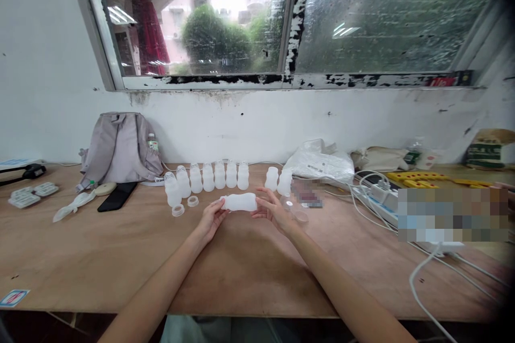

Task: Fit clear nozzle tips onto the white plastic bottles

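A white translucent baby bottle (240, 202) lies sideways between my two hands, above the table. My left hand (213, 218) grips its left end, and my right hand (273, 210) has its fingers around the right end. Behind it stands a row of similar bottles (207, 177), several with clear caps on top. Two more bottles (272, 178) stand to the right, just past my right hand. Left of my left hand lie a ring collar (177, 210) and a second ring (193, 201). Clear small parts (301, 216) rest by my right wrist.
A grey backpack (120, 147), a black phone (117, 196) and a plastic bag (74, 206) are on the left. To the right are a white plastic package (319, 161), tangled white cables (364, 203) and yellow strips (422, 178). The table's front edge (257, 313) is near my body.
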Available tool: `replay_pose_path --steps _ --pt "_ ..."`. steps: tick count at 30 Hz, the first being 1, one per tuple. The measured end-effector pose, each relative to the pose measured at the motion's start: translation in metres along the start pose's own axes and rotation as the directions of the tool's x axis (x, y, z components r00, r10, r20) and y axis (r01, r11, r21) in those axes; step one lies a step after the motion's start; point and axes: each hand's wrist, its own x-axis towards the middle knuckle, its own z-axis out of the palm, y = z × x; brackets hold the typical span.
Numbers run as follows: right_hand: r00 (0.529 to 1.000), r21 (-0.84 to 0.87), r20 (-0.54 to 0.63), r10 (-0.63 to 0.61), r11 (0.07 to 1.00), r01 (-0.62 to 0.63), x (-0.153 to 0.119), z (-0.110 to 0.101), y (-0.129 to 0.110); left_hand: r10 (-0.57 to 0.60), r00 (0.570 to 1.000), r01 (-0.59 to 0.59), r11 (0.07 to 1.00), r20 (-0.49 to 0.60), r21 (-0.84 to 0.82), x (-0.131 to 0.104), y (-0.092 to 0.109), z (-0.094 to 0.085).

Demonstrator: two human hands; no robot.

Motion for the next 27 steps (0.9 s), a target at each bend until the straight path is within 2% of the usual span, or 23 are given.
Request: replay_pose_path --steps 2,4,9,11,14,16,19,21,23,27 --pt "0.997 -0.025 0.073 -0.019 0.999 0.02 -0.001 0.0 -0.002 0.002 1.0 -0.002 1.0 0.005 0.0 0.0 0.0 -0.001" --pt "0.995 -0.084 0.098 -0.015 0.996 0.023 0.0 0.0 0.001 0.007 1.0 -0.007 1.0 0.005 -0.001 -0.001 0.001 -0.001" --pt "0.992 -0.316 -0.07 0.109 0.94 -0.126 0.005 -0.003 0.011 -0.005 1.0 0.005 1.0 0.018 -0.008 -0.002 0.001 0.001" --pt "0.991 -0.274 -0.06 0.124 0.952 -0.136 0.004 -0.004 0.009 -0.01 1.0 0.01 1.0 0.008 -0.02 -0.002 0.001 0.001" --pt "0.997 -0.17 0.064 0.049 0.985 -0.038 0.001 -0.003 0.004 -0.012 1.0 0.012 0.999 -0.009 -0.037 0.0 0.0 0.0" --pt "0.99 -0.188 0.135 0.034 0.982 -0.008 0.0 -0.002 0.003 -0.013 1.0 0.012 0.999 -0.009 -0.037 0.001 0.0 -0.001" --pt "0.992 -0.252 0.071 0.106 0.964 -0.085 0.001 -0.002 0.007 -0.012 1.0 0.011 1.0 -0.013 -0.021 0.0 0.0 -0.001" --pt "0.997 -0.236 0.017 0.073 0.97 -0.067 0.002 -0.002 0.009 -0.01 1.0 0.01 1.0 -0.014 -0.01 0.0 0.0 0.0" --pt "0.999 -0.211 0.027 0.017 0.977 -0.011 0.002 -0.003 0.01 -0.001 1.0 0.001 1.0 -0.01 -0.001 -0.001 -0.001 0.0" --pt "0.992 -0.214 0.026 0.124 0.97 -0.115 0.0 -0.002 0.006 0.016 1.0 -0.016 1.0 -0.009 0.016 -0.002 -0.001 0.0"
